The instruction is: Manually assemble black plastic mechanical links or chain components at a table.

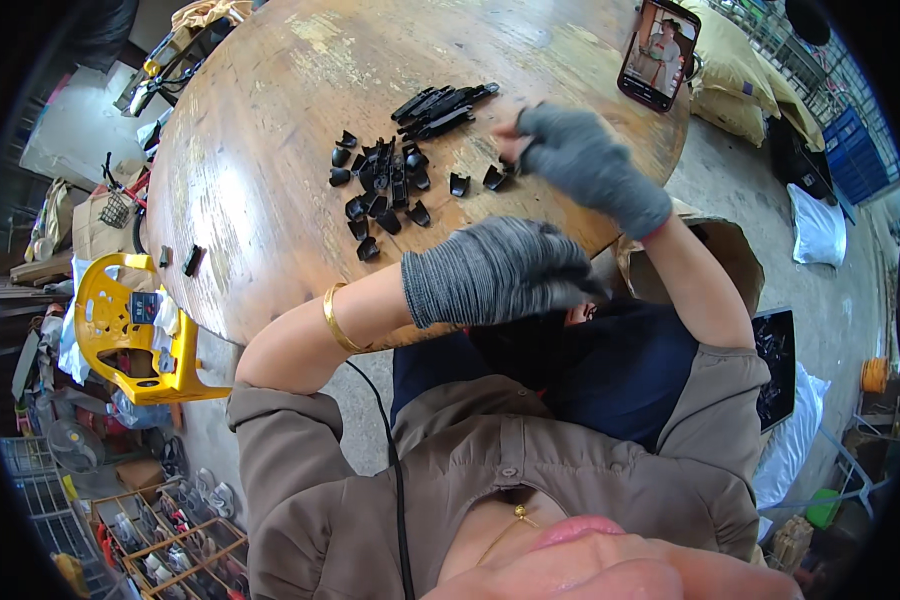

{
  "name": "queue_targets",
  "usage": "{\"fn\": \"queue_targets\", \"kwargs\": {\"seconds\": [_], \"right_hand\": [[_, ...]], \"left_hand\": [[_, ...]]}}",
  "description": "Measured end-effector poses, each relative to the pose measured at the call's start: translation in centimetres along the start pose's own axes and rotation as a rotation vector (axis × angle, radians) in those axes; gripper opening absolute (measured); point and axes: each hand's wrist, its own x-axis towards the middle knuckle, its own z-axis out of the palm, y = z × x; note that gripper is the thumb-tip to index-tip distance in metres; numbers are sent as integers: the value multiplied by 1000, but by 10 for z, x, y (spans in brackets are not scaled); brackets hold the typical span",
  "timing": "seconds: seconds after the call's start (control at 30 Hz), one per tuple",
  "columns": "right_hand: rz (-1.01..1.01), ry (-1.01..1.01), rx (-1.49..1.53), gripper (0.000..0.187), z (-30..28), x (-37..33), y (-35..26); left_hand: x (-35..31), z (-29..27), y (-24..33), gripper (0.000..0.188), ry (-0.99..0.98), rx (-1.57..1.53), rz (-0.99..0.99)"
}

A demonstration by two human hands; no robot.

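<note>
My left hand (pixel 505 270), in a striped grey knitted glove, is at the table's near edge with its fingers curled downward. What they hold, if anything, is hidden. My right hand (pixel 590 165), also gloved in grey with bare fingertips, is raised over the table and smeared by motion. Close to its fingertips lies a small curved black plastic piece (pixel 495 178), with another black piece (pixel 459 185) to the left. A loose pile of small black plastic parts (pixel 382 175) spreads left of my right hand. Behind it lies a stack of long black plastic strips (pixel 440 110).
The worn round wooden table (pixel 260 130) carries a phone (pixel 658 55) at its far right and a small black piece (pixel 192 261) at its left. A yellow plastic chair (pixel 105 310) stands at left. An open cardboard box (pixel 720 250) and a black tray (pixel 775 365) sit at right.
</note>
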Motion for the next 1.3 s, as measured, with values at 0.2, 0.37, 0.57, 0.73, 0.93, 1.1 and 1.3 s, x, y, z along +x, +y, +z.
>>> {"fn": "queue_targets", "kwargs": {"seconds": [0.2,0.37,0.57,0.73,0.93,1.1,1.3], "right_hand": [[-158,-115,-607,26,7,4,11],[-72,-31,-631,19,0,-3,4],[-46,-26,-655,20,-6,-8,20],[-19,-13,-549,15,-10,-11,14],[-49,67,-450,11,-12,-13,17],[311,-71,189,18,-25,-14,6],[402,108,634,20,-22,-15,5]], "left_hand": [[6,-17,-29,20,439,109,8],[15,-46,-89,26,689,529,-370],[15,-48,-81,28,403,660,-535],[7,-39,-77,27,379,638,-349],[9,-33,-60,27,331,628,-407],[7,-39,-66,24,427,481,-455],[8,-39,-82,32,718,213,-259]]}}
